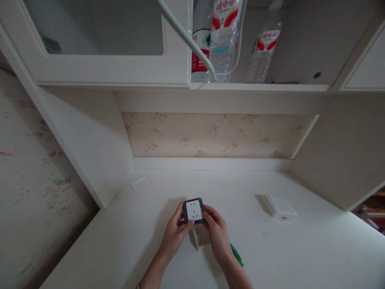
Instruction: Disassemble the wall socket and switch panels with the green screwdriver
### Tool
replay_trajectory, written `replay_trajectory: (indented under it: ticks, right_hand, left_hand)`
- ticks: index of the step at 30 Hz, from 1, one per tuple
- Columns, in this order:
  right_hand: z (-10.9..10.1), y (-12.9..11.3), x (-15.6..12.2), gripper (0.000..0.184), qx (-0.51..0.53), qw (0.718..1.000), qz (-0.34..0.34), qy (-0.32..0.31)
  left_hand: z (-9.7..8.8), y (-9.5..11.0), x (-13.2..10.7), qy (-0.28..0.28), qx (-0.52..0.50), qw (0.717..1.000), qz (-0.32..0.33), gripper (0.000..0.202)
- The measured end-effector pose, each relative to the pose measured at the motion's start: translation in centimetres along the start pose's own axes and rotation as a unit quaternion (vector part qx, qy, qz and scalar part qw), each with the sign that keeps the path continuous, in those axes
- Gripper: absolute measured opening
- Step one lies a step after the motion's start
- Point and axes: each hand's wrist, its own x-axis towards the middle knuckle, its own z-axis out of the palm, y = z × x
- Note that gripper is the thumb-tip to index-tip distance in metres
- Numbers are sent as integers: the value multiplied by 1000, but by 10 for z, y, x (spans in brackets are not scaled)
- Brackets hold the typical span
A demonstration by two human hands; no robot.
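White desk: floral wallpaper behind it.
Socket plate: raised above the desk, white face already seated in its dark frame.
Left hand, right hand: fingers clamped on the plate's opposite edges.
Pale piece below: half hidden, seemingly an open box not yet joined to the plate.

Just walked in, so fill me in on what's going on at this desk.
A person is holding a dark-framed socket panel between the left hand and the right hand, its slotted white face in view. Below it is a white box, partly hidden by the panel and hands. A green object shows beside the right forearm. Farther right on the white desk lies a square white block.
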Motion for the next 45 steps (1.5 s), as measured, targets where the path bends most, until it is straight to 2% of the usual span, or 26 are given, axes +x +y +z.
replay_trajectory:
  ticks: [4, 9, 15, 22, 32, 45]
  right_hand:
    - [-6, -3, 0, 33, -43, 999, -14, -9]
    - [-10, -7, -1, 34, -84, 996, -23, -7]
    - [-11, -10, -2, 35, -97, 995, -25, 2]
    - [-11, -11, -4, 36, -102, 994, -22, 4]
    - [-15, -8, -3, 37, -63, 998, -15, -24]
    - [-15, -8, -3, 32, -26, 999, -20, -39]
  left_hand:
    - [2, -1, 0, 16, -16, 1000, -13, 71]
    - [2, -2, 1, 35, 12, 999, -27, 61]
    - [3, 1, 2, 58, 59, 996, -26, 53]
    - [4, 3, 3, 92, 41, 994, -36, 48]
    - [1, -13, 3, 59, -66, 994, -59, 49]
    - [6, -1, 1, 69, -81, 992, -69, 42]
